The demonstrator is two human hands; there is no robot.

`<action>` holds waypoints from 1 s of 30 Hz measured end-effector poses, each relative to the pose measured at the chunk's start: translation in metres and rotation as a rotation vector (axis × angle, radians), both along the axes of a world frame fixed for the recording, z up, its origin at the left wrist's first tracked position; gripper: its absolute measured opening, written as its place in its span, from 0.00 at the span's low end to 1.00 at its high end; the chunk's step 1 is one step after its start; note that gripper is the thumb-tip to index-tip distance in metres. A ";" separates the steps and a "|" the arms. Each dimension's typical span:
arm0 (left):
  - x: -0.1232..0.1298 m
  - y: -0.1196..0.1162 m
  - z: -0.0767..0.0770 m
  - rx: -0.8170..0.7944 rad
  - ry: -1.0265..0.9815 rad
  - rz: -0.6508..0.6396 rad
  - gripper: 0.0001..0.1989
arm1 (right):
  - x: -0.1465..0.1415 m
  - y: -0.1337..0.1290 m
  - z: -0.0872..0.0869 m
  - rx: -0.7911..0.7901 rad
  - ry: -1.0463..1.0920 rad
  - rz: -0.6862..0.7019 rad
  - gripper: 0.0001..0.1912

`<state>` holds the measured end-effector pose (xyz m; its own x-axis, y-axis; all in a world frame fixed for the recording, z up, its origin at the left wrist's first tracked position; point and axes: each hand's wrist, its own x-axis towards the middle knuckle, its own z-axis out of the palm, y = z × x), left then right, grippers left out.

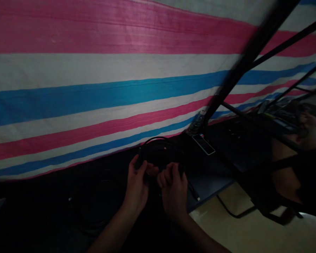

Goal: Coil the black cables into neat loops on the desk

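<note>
A coiled black cable (162, 138) forms a loop between my two hands, above the dark tabletop. My left hand (140, 177) is closed around the left side of the loop, thumb against the fingers. On the right side, my right hand (173, 184) grips the same coil with its fingers curled in. A pale metallic cable plug (198, 198) sticks out at the lower right of my right hand. Deep shadow hides much of the coil's lower part.
A phone (204, 144) lies right of the coil, near a clear plastic bottle (197, 123). A striped sheet (107, 95) hangs behind the table. A black metal frame (234, 82) slants across the right. Beyond it sits another person (287, 175). More dark cable (91, 232) lies at lower left.
</note>
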<state>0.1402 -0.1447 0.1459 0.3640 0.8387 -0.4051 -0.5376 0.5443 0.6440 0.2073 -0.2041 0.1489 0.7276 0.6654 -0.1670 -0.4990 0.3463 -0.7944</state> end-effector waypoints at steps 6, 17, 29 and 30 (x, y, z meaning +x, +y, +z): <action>0.009 0.038 -0.044 -0.041 0.022 -0.073 0.13 | 0.089 -0.015 -0.083 -0.373 -0.620 0.077 0.28; 0.036 0.010 -0.138 0.073 0.312 0.035 0.19 | 0.345 -0.008 -0.141 -1.489 -1.457 0.069 0.28; 0.009 -0.017 -0.129 0.745 1.039 -0.200 0.38 | 0.297 -0.009 -0.107 -0.990 -1.209 -0.253 0.27; 0.008 -0.016 -0.131 0.796 1.082 -0.206 0.38 | 0.274 -0.009 -0.091 -0.836 -1.167 -0.212 0.25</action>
<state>0.1478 -0.1610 0.0147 0.3216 0.9469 -0.0007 0.4781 -0.1618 0.8633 0.4816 -0.2136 0.0576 0.7887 0.5368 0.2996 0.5611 -0.4294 -0.7077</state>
